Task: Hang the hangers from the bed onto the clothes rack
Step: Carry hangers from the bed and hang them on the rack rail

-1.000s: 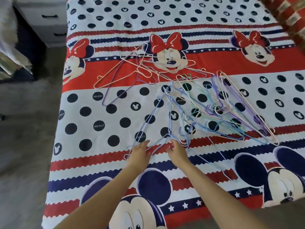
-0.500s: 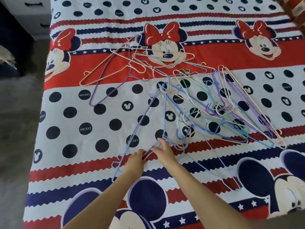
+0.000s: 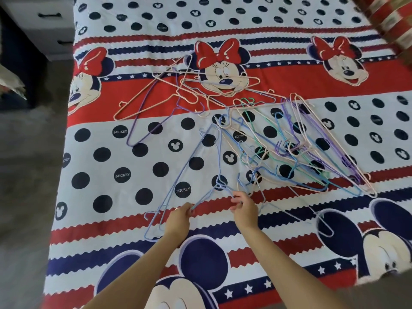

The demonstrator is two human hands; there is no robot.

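Head view: blue hanger (image 3: 191, 166) lies on the bed (image 3: 107, 197) at the near-left edge of the hanger pile (image 3: 278, 148). Its long bar runs diagonally, from a near-left corner by the left hand (image 3: 178, 219) up and away to a far corner touching the pile; its hook sits near the middle, curling toward the right hand (image 3: 245, 210). Left fingers are curled and pinch the thin wire of the near shoulder. Right fingers are curled at the wire just below the hook; they seem to pinch it, though the exact contact is too fine to confirm. Judgement: the main risk is tangling. The far corner of the blue hanger overlaps other hooks and bars, so a straight lift could drag neighbours up, or a snagged hook could spring loose and drop onto the bed or the floor (image 3: 24, 175). A second blue hanger appears to lie right against the first; both may come up together. The wire is thin and smooth, so a light pinch may slip. Remaining hangers spread right and away: pink and purple ones toward the far side, green and blue ones tangled in the middle. A grey drawer unit (image 3: 46, 21) stands at far left. No clothes rack is in view.
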